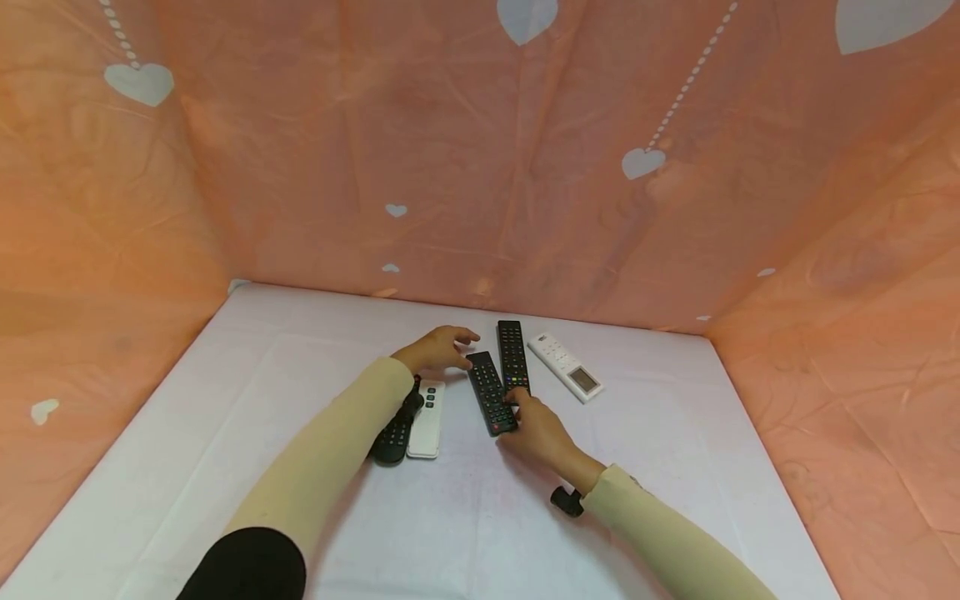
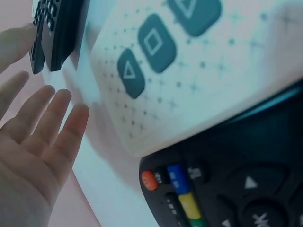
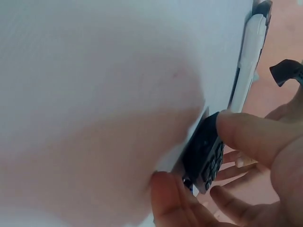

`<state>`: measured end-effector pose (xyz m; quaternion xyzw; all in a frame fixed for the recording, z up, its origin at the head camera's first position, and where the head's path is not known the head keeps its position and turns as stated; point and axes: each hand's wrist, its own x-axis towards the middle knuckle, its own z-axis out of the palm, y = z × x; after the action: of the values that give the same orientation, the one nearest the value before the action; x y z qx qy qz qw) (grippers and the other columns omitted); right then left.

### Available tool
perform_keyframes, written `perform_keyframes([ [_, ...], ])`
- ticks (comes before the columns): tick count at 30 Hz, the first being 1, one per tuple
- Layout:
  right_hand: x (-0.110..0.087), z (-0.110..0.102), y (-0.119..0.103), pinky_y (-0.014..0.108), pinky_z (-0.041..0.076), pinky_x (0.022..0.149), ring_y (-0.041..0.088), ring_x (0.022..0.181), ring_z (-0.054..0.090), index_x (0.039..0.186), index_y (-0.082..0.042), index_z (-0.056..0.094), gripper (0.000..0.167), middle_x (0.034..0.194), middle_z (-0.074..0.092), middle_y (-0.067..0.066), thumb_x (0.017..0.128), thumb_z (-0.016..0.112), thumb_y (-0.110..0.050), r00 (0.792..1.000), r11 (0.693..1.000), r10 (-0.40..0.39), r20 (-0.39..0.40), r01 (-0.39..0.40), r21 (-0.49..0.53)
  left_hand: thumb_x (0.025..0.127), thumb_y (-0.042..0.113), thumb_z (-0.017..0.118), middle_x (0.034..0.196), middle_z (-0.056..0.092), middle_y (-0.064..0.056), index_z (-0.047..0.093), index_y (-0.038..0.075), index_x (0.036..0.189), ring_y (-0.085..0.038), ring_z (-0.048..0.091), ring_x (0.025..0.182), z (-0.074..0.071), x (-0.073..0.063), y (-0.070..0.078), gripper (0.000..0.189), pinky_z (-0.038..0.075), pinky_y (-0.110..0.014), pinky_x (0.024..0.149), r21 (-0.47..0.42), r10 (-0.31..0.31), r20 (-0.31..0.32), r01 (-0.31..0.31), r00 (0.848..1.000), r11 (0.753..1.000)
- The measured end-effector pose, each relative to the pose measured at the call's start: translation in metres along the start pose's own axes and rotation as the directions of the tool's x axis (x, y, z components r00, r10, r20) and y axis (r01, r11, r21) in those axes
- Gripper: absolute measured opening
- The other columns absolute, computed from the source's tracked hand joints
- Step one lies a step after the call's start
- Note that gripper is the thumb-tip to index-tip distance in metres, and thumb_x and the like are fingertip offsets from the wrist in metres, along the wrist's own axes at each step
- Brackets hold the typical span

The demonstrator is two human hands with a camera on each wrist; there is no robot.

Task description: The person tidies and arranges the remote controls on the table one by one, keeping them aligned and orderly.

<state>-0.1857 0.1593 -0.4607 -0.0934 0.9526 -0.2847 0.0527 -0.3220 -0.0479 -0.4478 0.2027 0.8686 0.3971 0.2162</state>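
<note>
A black remote control lies slanted between the two hands. My right hand holds its near end, thumb on one side and fingers curled about the other. In the right wrist view, the thumb rests against that dark end. My left hand is at the far end, its thumb at the upper left corner and its other fingers loosely extended above the table. A second, longer black remote lies right beside the first, its near end partly behind the right fingers.
Under the left forearm lie a white remote and a rounded black remote, side by side. A white remote with a small display lies at the right. The white-covered table meets orange heart-patterned curtains.
</note>
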Motion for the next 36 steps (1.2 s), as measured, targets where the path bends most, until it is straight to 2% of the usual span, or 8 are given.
perform_keyframes([
  [8,0.000,0.002,-0.006,0.043,0.052,0.079,0.025,0.087,0.060,0.120,-0.004,0.049,0.065,0.101,0.060,0.015,0.069,0.085,-0.023,1.000,0.999,0.030,-0.001,-0.030,-0.019,0.084,0.012,0.072,0.141,0.053,-0.011,0.050,0.014,0.140,-0.029,0.051,0.128,0.005,-0.001,0.002,0.060,0.044,-0.042,0.104,0.020,-0.027,0.020,0.027,0.999,0.999],
  [13,0.002,0.004,-0.008,0.043,0.052,0.080,0.025,0.088,0.060,0.121,-0.005,0.048,0.066,0.104,0.059,0.015,0.071,0.084,-0.027,0.999,0.998,0.051,0.013,-0.050,-0.049,0.085,0.012,0.072,0.138,0.054,-0.014,0.050,0.013,0.140,-0.030,0.051,0.128,0.007,-0.001,0.001,0.060,0.044,-0.043,0.103,0.029,-0.031,0.036,0.030,0.999,0.999],
  [19,0.004,0.005,-0.010,0.042,0.051,0.082,0.023,0.089,0.059,0.123,-0.003,0.048,0.069,0.106,0.058,0.015,0.071,0.084,-0.030,0.998,0.997,0.063,0.023,-0.062,-0.041,0.084,0.014,0.074,0.133,0.058,-0.013,0.052,0.011,0.138,-0.028,0.054,0.123,0.009,-0.001,0.003,0.058,0.045,-0.041,0.103,0.093,-0.017,0.026,0.015,1.000,0.996],
  [29,0.006,0.006,-0.010,0.040,0.050,0.081,0.022,0.087,0.058,0.123,-0.001,0.049,0.068,0.105,0.059,0.014,0.071,0.084,-0.028,0.998,0.998,0.058,0.013,-0.057,-0.028,0.082,0.013,0.075,0.125,0.061,-0.014,0.056,0.010,0.134,-0.026,0.056,0.117,0.011,0.003,0.002,0.055,0.045,-0.040,0.102,0.121,-0.021,0.017,0.019,1.000,0.992],
  [36,0.004,0.006,-0.006,0.041,0.051,0.084,0.023,0.093,0.059,0.124,-0.001,0.049,0.067,0.111,0.060,0.016,0.073,0.082,-0.028,0.998,0.998,0.059,0.010,-0.059,-0.010,0.081,0.014,0.076,0.121,0.062,-0.013,0.057,0.011,0.131,-0.025,0.057,0.113,0.014,0.003,0.002,0.053,0.046,-0.040,0.100,0.131,-0.018,-0.002,0.018,1.000,0.991],
])
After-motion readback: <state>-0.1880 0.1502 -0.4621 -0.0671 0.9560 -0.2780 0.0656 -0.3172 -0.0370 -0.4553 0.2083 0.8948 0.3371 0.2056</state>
